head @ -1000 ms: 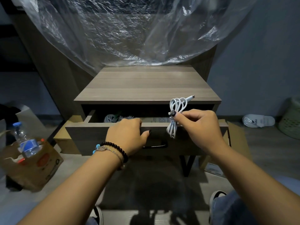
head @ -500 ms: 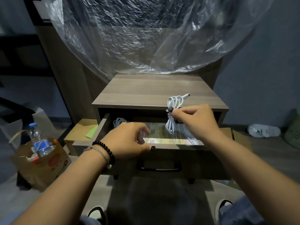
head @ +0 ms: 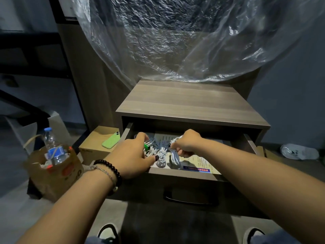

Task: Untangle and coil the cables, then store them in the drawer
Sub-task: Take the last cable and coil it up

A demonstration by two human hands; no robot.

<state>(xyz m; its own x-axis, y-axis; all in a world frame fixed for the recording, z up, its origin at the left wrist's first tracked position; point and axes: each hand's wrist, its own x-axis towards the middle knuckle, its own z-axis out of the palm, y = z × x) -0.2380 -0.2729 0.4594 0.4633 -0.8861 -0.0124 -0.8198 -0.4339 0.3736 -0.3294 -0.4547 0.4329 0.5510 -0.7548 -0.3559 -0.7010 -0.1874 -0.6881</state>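
The drawer point(head: 184, 174) of the wooden nightstand point(head: 190, 103) stands pulled out. Inside it, my right hand point(head: 187, 143) grips a coiled white cable point(head: 175, 158) and holds it down against a printed paper sheet point(head: 200, 164) on the drawer floor. Another coiled white cable point(head: 161, 156) lies just left of it. My left hand point(head: 135, 154) reaches into the drawer's left part among more white coils point(head: 150, 144), fingers curled over them; a green bit shows beside its fingers. Whether the left fingers grip a coil is hidden.
A green phone point(head: 111, 140) lies on a cardboard box point(head: 95, 143) left of the nightstand. A paper bag point(head: 52, 171) with a water bottle point(head: 51, 143) stands further left. Clear plastic sheeting point(head: 175, 41) hangs behind. A white slipper point(head: 299, 152) lies right. My shoes point(head: 107, 232) show below.
The drawer has come further out. My right hand has lowered the coiled cable from above the nightstand's edge into the drawer. My left hand left the drawer front and reached inside.
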